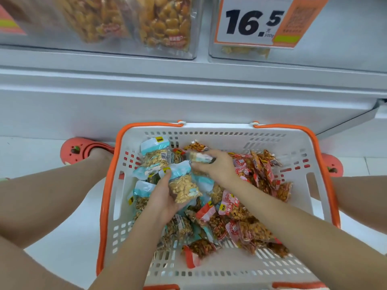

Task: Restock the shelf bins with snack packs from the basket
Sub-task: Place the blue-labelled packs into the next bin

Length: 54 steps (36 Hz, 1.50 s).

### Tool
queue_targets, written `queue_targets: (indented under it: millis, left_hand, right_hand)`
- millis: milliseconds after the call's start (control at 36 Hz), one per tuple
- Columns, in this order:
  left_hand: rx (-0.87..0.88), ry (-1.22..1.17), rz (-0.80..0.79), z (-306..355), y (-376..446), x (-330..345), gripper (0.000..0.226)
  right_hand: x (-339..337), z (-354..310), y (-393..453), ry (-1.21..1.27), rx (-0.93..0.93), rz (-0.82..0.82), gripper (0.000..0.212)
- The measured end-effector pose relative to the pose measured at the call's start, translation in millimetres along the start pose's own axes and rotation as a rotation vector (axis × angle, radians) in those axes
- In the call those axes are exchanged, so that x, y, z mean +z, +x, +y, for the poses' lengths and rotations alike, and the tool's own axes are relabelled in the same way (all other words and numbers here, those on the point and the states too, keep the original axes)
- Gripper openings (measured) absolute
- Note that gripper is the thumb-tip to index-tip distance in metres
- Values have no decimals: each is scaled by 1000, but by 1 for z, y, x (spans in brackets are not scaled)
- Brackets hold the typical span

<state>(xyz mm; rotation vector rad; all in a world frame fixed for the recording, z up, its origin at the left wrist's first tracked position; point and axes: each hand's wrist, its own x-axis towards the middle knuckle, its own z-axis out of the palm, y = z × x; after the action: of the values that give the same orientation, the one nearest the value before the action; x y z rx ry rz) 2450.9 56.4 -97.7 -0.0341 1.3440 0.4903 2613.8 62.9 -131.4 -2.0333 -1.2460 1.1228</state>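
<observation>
Snack packs are heaped in one white basket point(211, 130) with orange handles, set on the floor below the shelf; blue-topped peanut packs point(155, 155) are gathered on its left side, red-topped packs point(257, 227) on its right, too many and too overlapped to be counted. One blue-topped pack point(184, 188) is gripped in the left hand point(162, 197), fingers curled around it. One blurred pack point(202, 157) is pinched by the right hand point(217, 167). Two clear shelf bins point(188, 53) are seen above, with one price tag point(251, 19) marked 16.5.
</observation>
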Motion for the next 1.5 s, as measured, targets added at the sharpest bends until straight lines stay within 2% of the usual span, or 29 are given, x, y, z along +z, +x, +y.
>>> queue_targets:
  millis: [28, 139, 278, 361, 444, 556, 694, 778, 861, 944, 1000, 1083, 1194, 1306, 1361, 1417, 1500]
  left_hand:
    - [-7, 17, -6, 2, -5, 3, 39]
    - [46, 158, 4, 11, -26, 13, 35]
    - [145, 331, -57, 35, -59, 39, 38]
    - [174, 426, -162, 60, -81, 53, 43]
    - [223, 531, -226, 86, -101, 64, 45]
    - [314, 597, -248, 108, -125, 79, 46]
    - [253, 524, -350, 98, -135, 91, 53]
    - [183, 492, -390, 80, -137, 97, 53]
    - [83, 422, -445, 68, -138, 102, 55]
    - [59, 344, -518, 66, -138, 103, 62]
    - [79, 349, -552, 67, -138, 102, 70]
    - [82, 301, -569, 67, -134, 99, 80]
    - [152, 299, -615, 66, -131, 99, 81]
    - [271, 407, -587, 61, -128, 99, 65]
    - [342, 470, -571, 58, -126, 97, 71]
    - [360, 470, -576, 56, -128, 96, 74]
    - [369, 443, -584, 53, -130, 96, 61]
  right_hand:
    - [-12, -6, -4, 29, 17, 28, 28]
    - [-58, -38, -22, 135, 21, -26, 31]
    - [-110, -81, -54, 283, 2, 79, 38]
    - [-140, -93, -71, 463, 40, 14, 27]
    - [-168, -99, -79, 510, 42, -22, 14]
    - [-195, -112, -82, 533, 40, 69, 19]
    - [-198, -128, -85, 648, -108, 199, 14]
    - [-186, -136, -96, 542, -363, 341, 21]
    - [-164, -132, -109, 171, -695, 482, 18]
    - [-141, -112, -114, -276, -980, 478, 16]
    - [-129, -101, -113, -451, -1089, 429, 16]
    - [-123, -96, -110, -465, -1085, 425, 13]
    - [-125, -92, -106, -427, -1002, 384, 21]
    - [-126, -91, -105, -399, -947, 323, 23]
    - [-126, -92, -106, -374, -951, 311, 24]
    - [-126, -93, -107, -347, -956, 322, 23]
    - [-127, -94, -107, -273, -961, 385, 28]
